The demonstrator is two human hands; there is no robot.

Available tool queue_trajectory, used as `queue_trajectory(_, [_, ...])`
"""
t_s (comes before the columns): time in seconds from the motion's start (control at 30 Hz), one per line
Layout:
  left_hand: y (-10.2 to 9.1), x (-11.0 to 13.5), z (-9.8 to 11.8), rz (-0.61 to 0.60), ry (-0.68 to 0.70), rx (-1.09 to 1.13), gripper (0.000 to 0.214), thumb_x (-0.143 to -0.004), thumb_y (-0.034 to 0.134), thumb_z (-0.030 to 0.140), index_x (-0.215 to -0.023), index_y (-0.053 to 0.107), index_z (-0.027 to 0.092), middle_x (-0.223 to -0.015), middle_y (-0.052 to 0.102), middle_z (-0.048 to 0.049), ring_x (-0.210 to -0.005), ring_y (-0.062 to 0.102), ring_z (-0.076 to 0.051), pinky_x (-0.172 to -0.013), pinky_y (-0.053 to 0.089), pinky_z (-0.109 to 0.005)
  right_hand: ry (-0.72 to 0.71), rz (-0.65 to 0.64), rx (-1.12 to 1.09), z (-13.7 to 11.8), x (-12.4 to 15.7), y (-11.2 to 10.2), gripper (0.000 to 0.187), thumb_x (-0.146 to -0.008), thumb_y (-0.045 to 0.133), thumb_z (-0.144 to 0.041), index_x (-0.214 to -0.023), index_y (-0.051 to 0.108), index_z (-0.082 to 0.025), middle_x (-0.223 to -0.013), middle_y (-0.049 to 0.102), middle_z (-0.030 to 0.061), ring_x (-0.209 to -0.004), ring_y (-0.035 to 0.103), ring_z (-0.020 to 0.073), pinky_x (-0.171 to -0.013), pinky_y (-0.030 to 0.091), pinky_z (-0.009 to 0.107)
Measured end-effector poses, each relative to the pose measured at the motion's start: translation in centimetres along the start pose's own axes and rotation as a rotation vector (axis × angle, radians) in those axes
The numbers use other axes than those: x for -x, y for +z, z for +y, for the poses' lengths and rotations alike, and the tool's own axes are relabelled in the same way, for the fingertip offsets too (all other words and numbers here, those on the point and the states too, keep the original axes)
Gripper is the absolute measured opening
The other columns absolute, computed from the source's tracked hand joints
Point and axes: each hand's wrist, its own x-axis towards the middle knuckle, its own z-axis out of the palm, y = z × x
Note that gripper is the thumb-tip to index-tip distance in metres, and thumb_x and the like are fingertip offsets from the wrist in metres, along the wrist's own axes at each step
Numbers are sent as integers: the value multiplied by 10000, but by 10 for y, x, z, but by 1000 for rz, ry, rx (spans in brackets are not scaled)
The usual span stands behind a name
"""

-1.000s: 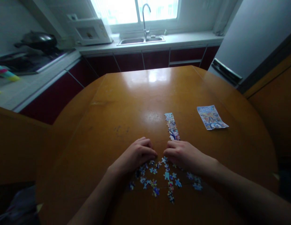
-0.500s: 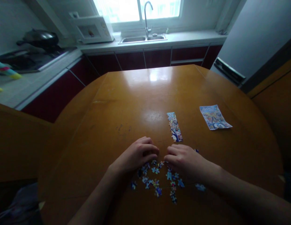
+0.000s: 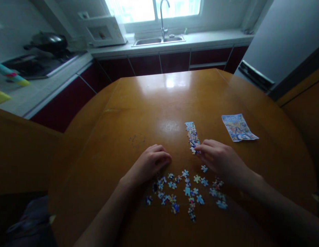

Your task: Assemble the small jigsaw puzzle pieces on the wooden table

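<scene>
Several loose jigsaw pieces [image 3: 186,190] lie scattered on the round wooden table [image 3: 138,113] in front of me. A joined strip of puzzle pieces [image 3: 192,135] lies just beyond them. My right hand [image 3: 221,159] rests at the near end of that strip, fingers curled and fingertips pinched against it; whether a piece is between them is hidden. My left hand [image 3: 149,164] rests on the table left of the loose pieces, fingers curled under.
A printed reference picture [image 3: 238,127] lies on the table at the right. Beyond the table are a counter with a sink and tap [image 3: 160,36], a microwave [image 3: 102,31], a wok on a hob [image 3: 46,43], and a fridge [image 3: 277,41] at the right.
My right hand has moved up and right from the loose pieces to the near end of the joined strip, uncovering more pieces. My left hand has barely moved.
</scene>
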Motion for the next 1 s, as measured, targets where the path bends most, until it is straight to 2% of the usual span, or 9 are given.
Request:
queue_trajectory(0.2, [-19, 6, -3, -82, -48, 9, 91, -928, 675, 297, -948, 751, 250, -930, 646, -39, -886, 597, -175, -785, 492, -299, 108, 128, -66, 9, -1, -4, 171, -963, 543, -262, -961, 699, -193, -922, 691, 73, -852, 630, 205, -744, 482, 338])
queue_trajectory(0.37, [-32, 11, -5, -188, -110, 48, 129, -855, 763, 341, -889, 722, 223, -910, 637, -19, -864, 593, -167, -759, 479, -282, 143, 159, -102, 16, 0, -7, 174, -954, 553, -291, -969, 703, -205, -929, 703, 70, -819, 644, 200, -714, 489, 340])
queue_trajectory(0.57, [-32, 12, 0, -182, -134, 33, 224, -840, 767, 359, -858, 621, 189, -860, 616, -12, -817, 542, -169, -702, 429, -281, 144, 174, -64, 25, 2, -11, 185, -943, 560, -326, -960, 708, -216, -921, 706, 67, -807, 642, 208, -695, 485, 349])
queue_trajectory(0.83, [-28, 9, 9, -270, -77, 25, 370, -742, 851, 430, -904, 618, 192, -899, 625, -3, -878, 533, -176, -827, 407, -303, 158, 142, -69, 29, 6, -9, 215, -945, 552, -385, -969, 708, -240, -925, 722, 61, -756, 642, 208, -654, 477, 345])
queue_trajectory(1.0, [-28, 9, 7, -250, -56, 41, 363, -765, 843, 348, -1024, 631, 207, -958, 633, -5, -926, 541, -179, -851, 415, -298, 167, 136, -69, 29, 5, -9, 218, -947, 550, -397, -958, 707, -247, -938, 728, 55, -766, 650, 207, -663, 476, 348])
